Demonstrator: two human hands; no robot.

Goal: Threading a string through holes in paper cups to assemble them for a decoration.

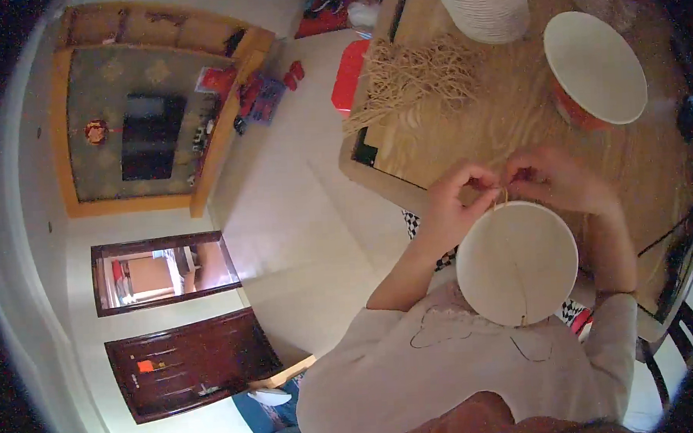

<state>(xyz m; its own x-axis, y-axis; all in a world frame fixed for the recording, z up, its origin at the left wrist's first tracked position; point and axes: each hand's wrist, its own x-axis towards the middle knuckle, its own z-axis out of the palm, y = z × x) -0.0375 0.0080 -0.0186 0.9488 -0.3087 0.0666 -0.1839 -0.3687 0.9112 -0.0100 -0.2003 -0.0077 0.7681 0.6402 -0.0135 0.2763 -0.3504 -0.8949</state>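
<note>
A white paper bucket [514, 266] rests against my front with its open mouth facing up. A thin tan cord [507, 195] shows at its far rim, and a line of cord runs down inside toward a small hole near the near rim. My left hand [469, 198] pinches the cord just beyond the far rim. From the right, my right hand [550, 178] meets it there, its fingertips closed on the same cord. The fingertips almost touch, hiding the exact shape of the cord between them.
A heap of tan cords [425, 71] lies on the wooden table [453, 152]. Behind it stands a stack of white paper buckets [488, 9]. Another bucket [596, 66], red outside, sits at the right. A red stool [348, 79] stands beyond the table's left edge.
</note>
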